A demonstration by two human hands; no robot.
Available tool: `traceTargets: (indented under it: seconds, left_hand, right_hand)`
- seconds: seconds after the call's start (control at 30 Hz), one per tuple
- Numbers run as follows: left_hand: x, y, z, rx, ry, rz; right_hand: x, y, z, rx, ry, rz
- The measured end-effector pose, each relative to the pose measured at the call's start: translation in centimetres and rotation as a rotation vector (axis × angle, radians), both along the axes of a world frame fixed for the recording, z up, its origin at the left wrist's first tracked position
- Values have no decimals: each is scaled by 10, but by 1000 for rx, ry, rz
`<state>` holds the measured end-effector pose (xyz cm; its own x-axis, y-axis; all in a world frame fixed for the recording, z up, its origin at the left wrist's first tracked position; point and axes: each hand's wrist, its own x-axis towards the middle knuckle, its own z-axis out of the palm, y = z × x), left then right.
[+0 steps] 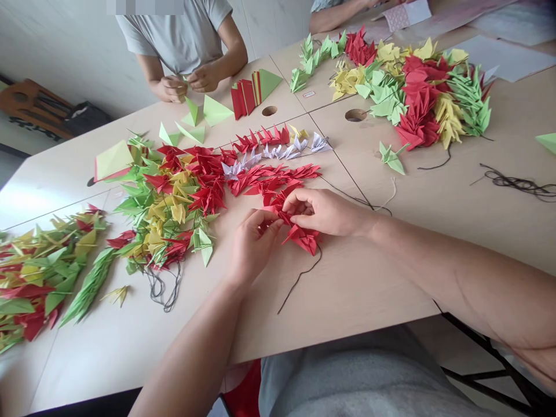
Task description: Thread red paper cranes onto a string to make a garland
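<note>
A chain of red paper cranes (303, 237) lies on the table in front of me, threaded on a black string (300, 278) whose loose end trails toward the front edge. My left hand (257, 237) pinches a red paper crane at the chain's left side. From the right, my right hand (319, 211) has thumb and fingertips closed on the same part of the chain. The exact fold they grip is partly hidden by the fingers. More strung red cranes (278, 174) stretch away behind my hands, beside a row of white cranes (286, 152).
Heaps of strung red, yellow and green cranes lie left (163, 202), far left (39, 272) and back right (428, 92). A single green crane (392, 157) and tangled black string (516, 182) are to the right. Across the table a person (191, 52) folds green paper; another person's arm (336, 16) shows behind.
</note>
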<state>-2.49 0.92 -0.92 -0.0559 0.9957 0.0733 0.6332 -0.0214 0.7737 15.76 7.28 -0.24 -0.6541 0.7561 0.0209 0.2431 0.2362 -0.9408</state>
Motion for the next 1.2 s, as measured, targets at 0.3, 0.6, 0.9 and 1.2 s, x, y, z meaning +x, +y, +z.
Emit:
traceTargets:
  seconds: [0.3,0.6,0.9,1.2]
  left_hand:
    - [1,0,0,12,-27,-1]
    - [1,0,-1,4,-75,-30]
    - [-2,0,-6,24,9,-77]
    - [-4,1,-4,84,41,-124]
  right_hand:
    - [-1,1,-3,117,-62,-15]
    - [0,-1,0,158,-115,-5]
    - [3,5,-3,232,-184,50]
    - [3,6,-5,259,-142,93]
